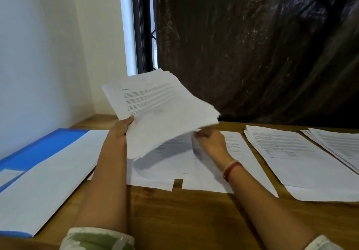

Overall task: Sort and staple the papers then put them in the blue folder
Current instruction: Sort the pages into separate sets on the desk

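My left hand grips a thick stack of printed papers by its left edge and holds it tilted above the wooden table. Under the stack's lower right corner, my right hand has its fingers curled at a sheet; whether they pinch a sheet of the stack or one on the table is unclear. Loose sheets lie flat on the table beneath the stack. The blue folder lies at the left, with white sheets covering most of it.
Two piles of printed papers lie to the right, one nearer the middle and another at the right edge. A dark curtain hangs behind the table. A white wall closes the left side.
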`<act>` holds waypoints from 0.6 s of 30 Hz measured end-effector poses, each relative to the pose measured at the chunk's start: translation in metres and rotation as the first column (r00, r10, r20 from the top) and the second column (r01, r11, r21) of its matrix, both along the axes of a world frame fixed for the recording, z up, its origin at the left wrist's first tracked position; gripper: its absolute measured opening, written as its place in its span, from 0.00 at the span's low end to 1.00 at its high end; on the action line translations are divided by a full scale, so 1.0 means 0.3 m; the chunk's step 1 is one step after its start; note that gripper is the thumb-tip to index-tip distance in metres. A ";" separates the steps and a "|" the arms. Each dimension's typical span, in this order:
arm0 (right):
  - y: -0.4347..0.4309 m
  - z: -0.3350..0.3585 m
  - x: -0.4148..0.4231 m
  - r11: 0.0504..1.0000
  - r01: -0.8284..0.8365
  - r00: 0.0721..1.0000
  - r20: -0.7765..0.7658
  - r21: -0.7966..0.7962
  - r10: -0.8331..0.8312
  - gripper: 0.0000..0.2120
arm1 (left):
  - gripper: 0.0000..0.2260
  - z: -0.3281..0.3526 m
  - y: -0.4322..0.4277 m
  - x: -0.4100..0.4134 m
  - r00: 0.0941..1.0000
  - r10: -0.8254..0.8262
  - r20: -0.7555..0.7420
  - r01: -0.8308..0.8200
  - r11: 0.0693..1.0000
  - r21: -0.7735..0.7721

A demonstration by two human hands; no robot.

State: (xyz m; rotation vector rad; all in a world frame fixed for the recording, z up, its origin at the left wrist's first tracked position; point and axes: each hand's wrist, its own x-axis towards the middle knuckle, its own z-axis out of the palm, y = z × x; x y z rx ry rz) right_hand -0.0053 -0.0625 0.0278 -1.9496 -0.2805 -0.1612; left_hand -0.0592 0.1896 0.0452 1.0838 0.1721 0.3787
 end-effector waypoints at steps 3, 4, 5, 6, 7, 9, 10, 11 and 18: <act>-0.065 -0.004 0.056 0.942 0.046 0.986 -0.166 0.332 0.011 0.11 | 0.15 0.038 -0.005 0.016 0.999 -0.010 -0.036 0.013 0.996 0.092; -0.085 0.009 0.060 0.893 0.106 0.975 -0.222 0.437 -0.006 0.12 | 0.16 0.049 -0.005 0.019 0.998 0.006 -0.059 0.001 0.992 0.125; -0.103 0.024 0.063 0.853 0.122 0.967 -0.253 0.507 0.012 0.13 | 0.17 0.056 -0.003 0.019 0.997 0.012 -0.079 0.001 0.988 0.152; -0.125 0.036 0.064 0.828 0.073 0.963 -0.256 0.556 0.086 0.16 | 0.17 0.064 -0.002 0.022 0.995 0.011 -0.097 0.006 0.986 0.169; -0.141 0.048 0.064 0.806 0.002 0.951 -0.251 0.592 0.182 0.19 | 0.17 0.059 0.006 0.028 0.995 0.007 -0.104 0.012 0.983 0.181; -0.166 0.073 0.049 0.777 -0.121 0.920 -0.224 0.618 0.322 0.23 | 0.15 0.065 -0.003 0.027 0.993 -0.004 -0.117 0.030 0.975 0.222; -0.164 0.072 0.051 0.800 -0.155 0.917 -0.217 0.580 0.335 0.22 | 0.13 0.067 -0.009 0.025 0.992 -0.001 -0.123 0.031 0.969 0.245; -0.155 0.069 0.049 0.837 -0.194 0.917 -0.208 0.511 0.340 0.20 | 0.12 0.067 -0.017 0.023 0.992 -0.009 -0.125 0.041 0.965 0.258; -0.097 0.047 0.024 0.911 -0.108 0.926 -0.292 0.399 0.238 0.18 | 0.16 0.073 -0.048 0.010 0.988 -0.063 -0.140 0.098 0.960 0.262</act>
